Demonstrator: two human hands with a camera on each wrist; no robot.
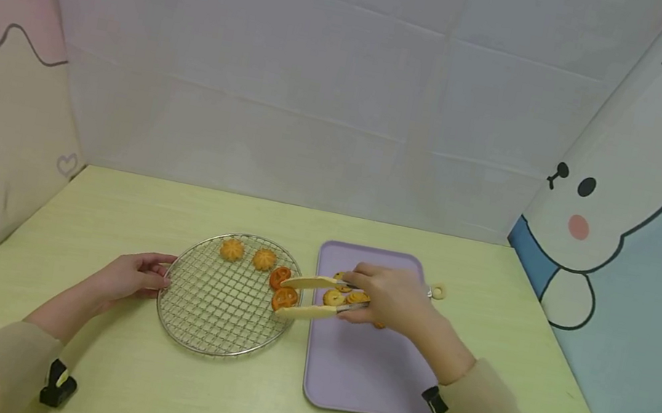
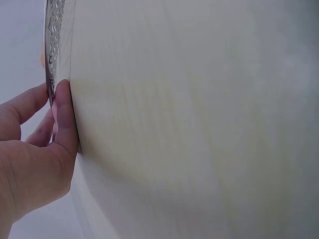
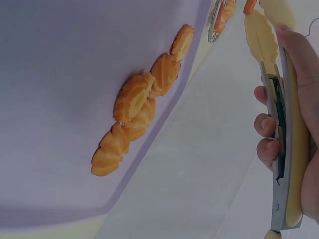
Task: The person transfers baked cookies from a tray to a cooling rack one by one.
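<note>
My left hand (image 1: pixel 133 281) pinches the left rim of a round wire rack (image 1: pixel 214 304) between thumb and fingers; the rim runs between them in the left wrist view. My right hand (image 3: pixel 304 99) grips metal tongs with cream tips (image 1: pixel 312 312). On the rack's right side, the tong tips lie to either side of a red-orange slice (image 1: pixel 284 299) that looks like tomato. A second such slice (image 1: pixel 280 277) sits just behind it. Two golden fluted cookies (image 1: pixel 232 250) lie at the rack's back. Under my right hand, several cookies (image 3: pixel 133 97) lie on a purple tray (image 1: pixel 367 375).
Tray and rack stand side by side on a pale wooden table (image 1: pixel 126 200). A white sheet (image 1: pixel 299 83) rises behind the table. Printed cartoon panels (image 1: pixel 655 293) flank both sides. The tongs' ring end (image 1: pixel 438 292) sticks out beyond my right hand over the tray's right edge.
</note>
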